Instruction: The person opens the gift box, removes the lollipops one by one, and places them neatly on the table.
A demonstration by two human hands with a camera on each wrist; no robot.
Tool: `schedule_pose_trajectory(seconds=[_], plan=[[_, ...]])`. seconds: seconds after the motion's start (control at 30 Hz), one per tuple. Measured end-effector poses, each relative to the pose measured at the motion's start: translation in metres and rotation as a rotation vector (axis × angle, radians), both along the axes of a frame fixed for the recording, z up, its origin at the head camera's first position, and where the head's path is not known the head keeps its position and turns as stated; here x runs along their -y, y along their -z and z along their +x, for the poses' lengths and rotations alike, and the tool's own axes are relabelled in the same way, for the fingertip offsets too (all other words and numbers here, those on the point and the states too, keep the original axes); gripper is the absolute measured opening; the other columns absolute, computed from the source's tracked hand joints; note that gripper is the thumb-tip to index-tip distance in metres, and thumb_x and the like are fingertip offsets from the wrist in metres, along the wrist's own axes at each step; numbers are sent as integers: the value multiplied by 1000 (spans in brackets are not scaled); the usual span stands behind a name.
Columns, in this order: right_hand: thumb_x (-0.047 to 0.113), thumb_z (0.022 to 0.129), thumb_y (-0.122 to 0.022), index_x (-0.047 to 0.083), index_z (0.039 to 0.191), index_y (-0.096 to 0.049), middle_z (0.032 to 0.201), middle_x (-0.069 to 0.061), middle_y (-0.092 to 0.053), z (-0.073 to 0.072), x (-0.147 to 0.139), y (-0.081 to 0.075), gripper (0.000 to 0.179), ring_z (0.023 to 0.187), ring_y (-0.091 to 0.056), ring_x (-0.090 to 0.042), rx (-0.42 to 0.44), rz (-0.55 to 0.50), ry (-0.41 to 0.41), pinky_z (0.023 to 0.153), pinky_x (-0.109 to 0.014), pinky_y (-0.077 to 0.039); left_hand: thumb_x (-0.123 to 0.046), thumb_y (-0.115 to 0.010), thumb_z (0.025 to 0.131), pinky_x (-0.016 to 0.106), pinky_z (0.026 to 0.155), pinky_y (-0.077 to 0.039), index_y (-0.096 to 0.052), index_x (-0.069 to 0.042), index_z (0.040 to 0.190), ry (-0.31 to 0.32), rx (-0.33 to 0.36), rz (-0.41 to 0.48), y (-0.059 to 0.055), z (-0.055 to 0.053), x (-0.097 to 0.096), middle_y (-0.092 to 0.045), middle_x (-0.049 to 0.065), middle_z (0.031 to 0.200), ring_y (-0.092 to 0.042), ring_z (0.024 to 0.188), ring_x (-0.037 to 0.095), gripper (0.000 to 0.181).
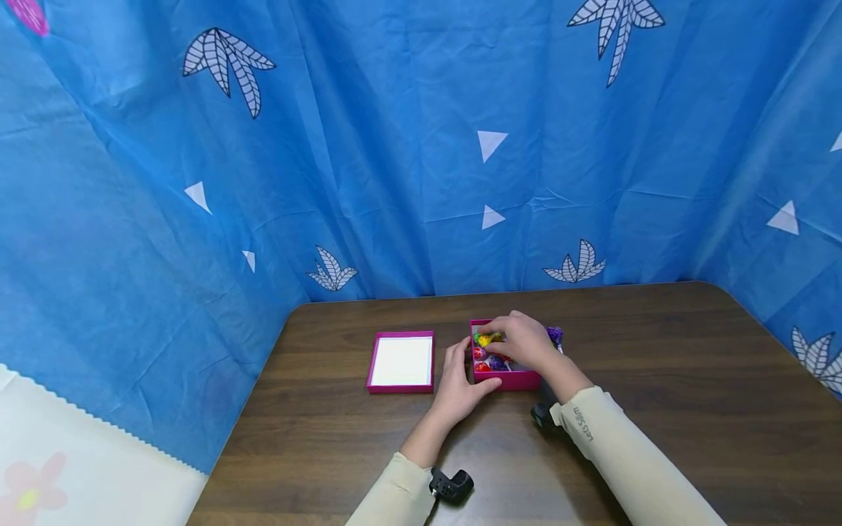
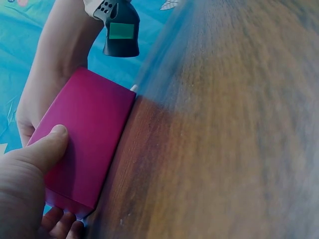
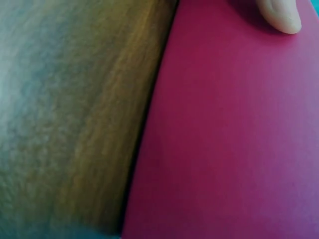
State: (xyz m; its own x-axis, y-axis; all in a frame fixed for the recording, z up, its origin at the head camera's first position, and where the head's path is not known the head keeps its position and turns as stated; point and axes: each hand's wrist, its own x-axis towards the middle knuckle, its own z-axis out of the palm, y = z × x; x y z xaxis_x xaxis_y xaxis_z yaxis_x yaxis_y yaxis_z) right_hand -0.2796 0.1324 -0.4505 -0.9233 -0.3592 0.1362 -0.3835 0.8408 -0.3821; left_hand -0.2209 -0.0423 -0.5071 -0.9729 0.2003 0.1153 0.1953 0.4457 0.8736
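Observation:
A magenta box (image 1: 506, 380) stands on the table, holding several lollipops in bright wrappers, among them a red lollipop (image 1: 482, 367). My left hand (image 1: 455, 391) grips the box's near left corner. In the left wrist view the thumb (image 2: 52, 144) presses on the front wall, with fingers round the side. My right hand (image 1: 522, 342) reaches into the box from above and pinches a yellow lollipop (image 1: 487, 340) near the back left. That hand covers much of the box's inside. The right wrist view shows mostly the box wall (image 3: 224, 129).
Left of the box lies a magenta lid (image 1: 400, 389), its white inside facing up. A purple lollipop (image 1: 555, 334) lies outside the box at its right. The brown wooden table (image 1: 658, 351) meets a blue curtain (image 1: 408, 146) at the back.

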Motion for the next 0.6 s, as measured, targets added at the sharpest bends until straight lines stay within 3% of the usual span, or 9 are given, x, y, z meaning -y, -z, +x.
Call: schedule_pose_trajectory(seconds=[0.6], plan=[[32, 84, -81, 28, 117, -75, 119, 0, -74, 0, 0, 3, 35, 79, -47, -12, -39, 49, -5, 63, -25, -40, -45, -76, 86, 49, 115, -41, -26, -16, 156, 3, 1, 9, 1, 0, 0, -35, 8, 151, -42, 137, 25, 91]])
